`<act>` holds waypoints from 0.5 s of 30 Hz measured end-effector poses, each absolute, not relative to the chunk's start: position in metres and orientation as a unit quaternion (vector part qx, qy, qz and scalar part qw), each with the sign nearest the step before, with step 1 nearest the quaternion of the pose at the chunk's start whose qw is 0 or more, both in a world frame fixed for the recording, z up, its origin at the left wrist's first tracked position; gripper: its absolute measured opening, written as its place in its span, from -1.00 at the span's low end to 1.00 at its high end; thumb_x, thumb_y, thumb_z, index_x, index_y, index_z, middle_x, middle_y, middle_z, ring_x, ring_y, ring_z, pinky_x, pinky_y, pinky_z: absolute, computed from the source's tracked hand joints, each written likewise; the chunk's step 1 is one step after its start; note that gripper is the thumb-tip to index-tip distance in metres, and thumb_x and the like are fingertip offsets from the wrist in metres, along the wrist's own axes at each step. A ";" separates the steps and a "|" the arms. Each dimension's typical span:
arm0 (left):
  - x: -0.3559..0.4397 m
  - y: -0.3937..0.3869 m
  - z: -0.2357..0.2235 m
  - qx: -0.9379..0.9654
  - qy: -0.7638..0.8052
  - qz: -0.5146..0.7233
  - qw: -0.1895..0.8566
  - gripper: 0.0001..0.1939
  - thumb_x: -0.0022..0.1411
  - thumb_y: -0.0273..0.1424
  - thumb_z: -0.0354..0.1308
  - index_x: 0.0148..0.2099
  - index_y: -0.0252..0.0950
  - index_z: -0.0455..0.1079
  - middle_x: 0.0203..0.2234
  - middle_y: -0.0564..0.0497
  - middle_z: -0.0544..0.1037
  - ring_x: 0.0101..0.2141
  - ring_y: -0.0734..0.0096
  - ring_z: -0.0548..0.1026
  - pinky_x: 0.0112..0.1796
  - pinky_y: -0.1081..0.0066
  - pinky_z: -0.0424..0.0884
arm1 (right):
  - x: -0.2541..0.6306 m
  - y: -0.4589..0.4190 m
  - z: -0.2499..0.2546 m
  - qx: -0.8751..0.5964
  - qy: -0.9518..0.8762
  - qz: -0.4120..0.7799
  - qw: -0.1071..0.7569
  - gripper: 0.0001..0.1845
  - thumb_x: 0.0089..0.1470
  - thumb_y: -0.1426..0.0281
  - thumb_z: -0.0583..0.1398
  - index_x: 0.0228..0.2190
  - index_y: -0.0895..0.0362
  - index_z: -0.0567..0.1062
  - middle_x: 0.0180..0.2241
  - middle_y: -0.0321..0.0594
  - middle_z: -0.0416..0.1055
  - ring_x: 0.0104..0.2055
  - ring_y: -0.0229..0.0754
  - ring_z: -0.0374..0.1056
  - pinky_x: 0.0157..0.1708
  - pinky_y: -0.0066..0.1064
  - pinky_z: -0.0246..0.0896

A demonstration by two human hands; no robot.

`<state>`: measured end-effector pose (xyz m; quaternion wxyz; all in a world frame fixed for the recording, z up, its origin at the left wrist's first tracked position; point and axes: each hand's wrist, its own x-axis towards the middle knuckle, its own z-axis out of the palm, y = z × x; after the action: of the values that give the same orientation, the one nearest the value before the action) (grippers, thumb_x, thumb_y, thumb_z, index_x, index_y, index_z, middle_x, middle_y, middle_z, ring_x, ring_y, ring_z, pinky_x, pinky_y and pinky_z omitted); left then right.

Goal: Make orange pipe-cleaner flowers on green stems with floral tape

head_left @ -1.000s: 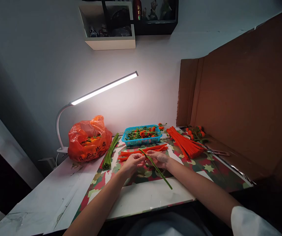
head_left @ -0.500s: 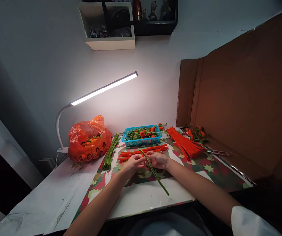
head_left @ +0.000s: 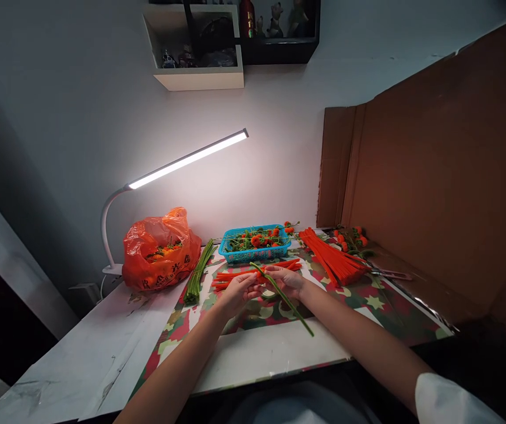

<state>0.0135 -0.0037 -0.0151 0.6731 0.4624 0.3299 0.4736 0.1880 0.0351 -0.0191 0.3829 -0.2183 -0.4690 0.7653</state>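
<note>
A single green pipe cleaner (head_left: 295, 314) slants down to the right between my hands, above the front of the table. My right hand (head_left: 289, 281) pinches it near its upper end. The curled fingers of my left hand (head_left: 239, 292) are closed at the upper part of the same piece; their exact contact is hard to make out. Just behind my hands lie loose orange-red pipe cleaners (head_left: 235, 274). A bundle of green pipe cleaners (head_left: 197, 277) rests to the left, and a larger orange-red bundle (head_left: 332, 259) to the right.
A blue basket (head_left: 253, 255) holds orange flowers with green stems. An orange plastic bag (head_left: 160, 277) stands at the left beside a lit lamp (head_left: 186, 160). More orange flowers (head_left: 352, 238) and a pink-handled tool (head_left: 394, 274) lie by the cardboard wall (head_left: 429, 176) at right.
My hands have drawn slightly apart, and the left fingers have loosened a little. The green pipe cleaner's lower end swung toward me, then back up and to the right.
</note>
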 end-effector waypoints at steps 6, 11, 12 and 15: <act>0.011 -0.005 -0.014 0.475 0.355 0.457 0.663 -0.66 -0.04 -0.24 0.34 -0.30 -0.40 0.46 -0.46 -0.05 0.54 -0.48 0.52 0.49 -0.42 0.55 0.45 | 0.187 0.033 -0.017 -0.241 -0.419 0.784 0.390 -0.66 -0.36 0.45 0.43 -0.48 0.18 0.45 -0.52 -0.32 0.44 -0.48 -0.33 0.37 -0.39 -0.47 0.26; 0.011 -0.007 -0.009 0.516 0.398 0.450 0.611 -0.62 -0.12 -0.19 0.37 -0.34 -0.40 0.47 -0.51 -0.03 0.54 -0.50 0.52 0.49 -0.44 0.57 0.42 | 0.184 0.028 -0.012 -0.283 -0.427 0.742 0.432 -0.60 -0.54 0.45 0.47 -0.55 0.20 0.45 -0.58 -0.36 0.40 -0.51 -0.35 0.35 -0.37 -0.45 0.25; 0.012 -0.007 -0.008 0.528 0.406 0.454 0.591 -0.62 -0.13 -0.18 0.37 -0.35 -0.40 0.48 -0.51 -0.03 0.55 -0.50 0.51 0.49 -0.44 0.57 0.42 | 0.183 0.027 -0.011 -0.292 -0.431 0.730 0.442 -0.60 -0.56 0.43 0.47 -0.57 0.20 0.45 -0.59 -0.36 0.40 -0.51 -0.35 0.34 -0.37 -0.45 0.25; 0.014 -0.007 -0.007 0.555 0.426 0.471 0.537 -0.62 -0.15 -0.16 0.37 -0.41 -0.39 0.47 -0.55 -0.01 0.54 -0.50 0.48 0.49 -0.44 0.54 0.41 | 0.179 0.026 -0.013 -0.314 -0.439 0.698 0.471 -0.58 -0.62 0.37 0.47 -0.62 0.21 0.44 -0.61 -0.36 0.40 -0.53 -0.36 0.32 -0.39 -0.45 0.22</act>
<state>0.0140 -0.0073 -0.0071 0.5375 0.5547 0.4261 0.4709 0.1789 0.0256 -0.0126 0.4712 -0.3136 -0.4392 0.6977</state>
